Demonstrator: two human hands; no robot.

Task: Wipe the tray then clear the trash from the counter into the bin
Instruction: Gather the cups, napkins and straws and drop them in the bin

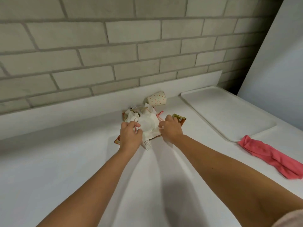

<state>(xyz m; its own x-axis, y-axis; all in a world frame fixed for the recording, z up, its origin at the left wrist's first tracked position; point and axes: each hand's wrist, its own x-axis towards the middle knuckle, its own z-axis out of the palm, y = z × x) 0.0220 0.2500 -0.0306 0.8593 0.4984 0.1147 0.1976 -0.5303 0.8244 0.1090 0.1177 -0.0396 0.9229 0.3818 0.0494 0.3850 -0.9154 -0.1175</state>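
Desk [65, 161] is running across the frame under a brick wall.

Left hand [130, 135], centre-left, is curling onto the left edge of the pile [146, 122]. Fingers and thumb are pinching there, with a red-striped straw showing between them.

The pile is sitting mid-frame on the desk: white plate, crumpled napkins, straws, packets, and a white fork [146, 145] poking out at the lower edge. Cup [157, 98] is lying on its side just above the pile, near the wall, with neither hand on it.

Right hand [171, 128] is gripping the pile's right edge with curled fingers, partly covering a brown packet [179, 119].

Tray [226, 112] is lying at the right of the frame, well apart from both hands. Pink cloth [268, 154] is lying at lower right, its tip at the tray's near corner, with no hand on it.

Judgement: wiping is looking done, since the cloth is out of hand. The step in hand is gathering the trash. I can't tell whether the pile is lifting off yet.

The next move is calling for both hands squeezing inward and under so the fork and straws aren't dropping, then lifting it all as one bundle. The bin isn't in view, so I can't say which way to carry it. The cup is probably needing tucking in first, or a second trip.
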